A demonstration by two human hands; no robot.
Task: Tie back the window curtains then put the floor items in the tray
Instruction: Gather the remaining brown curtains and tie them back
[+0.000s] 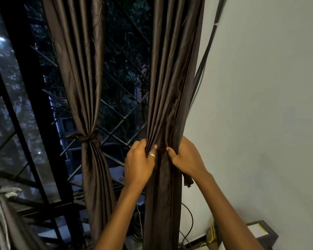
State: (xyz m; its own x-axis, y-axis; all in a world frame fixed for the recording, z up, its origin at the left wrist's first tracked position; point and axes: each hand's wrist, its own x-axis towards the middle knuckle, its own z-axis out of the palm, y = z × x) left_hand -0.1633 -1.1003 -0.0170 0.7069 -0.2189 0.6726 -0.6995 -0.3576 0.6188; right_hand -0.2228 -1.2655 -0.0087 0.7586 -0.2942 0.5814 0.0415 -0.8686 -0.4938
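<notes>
Two dark brown curtains hang at the window. The left curtain [83, 83] is gathered and bound at its waist by a brown tie-back [85, 137]. The right curtain [170, 78] hangs beside the white wall, bunched at waist height. My left hand [140, 159], with a ring on one finger, grips its folds from the left. My right hand [185, 157] grips the same bunch from the right. A short dark strip of fabric [187, 181] dangles below my right wrist. No tray or floor items show.
A black metal window grille [119, 123] stands behind the curtains, with night outside. A white wall [260, 105] is on the right, with black cables [204, 60] running down it. A dark box [258, 231] and loose wires lie low right. Grey fabric [0, 213] hangs at the lower left.
</notes>
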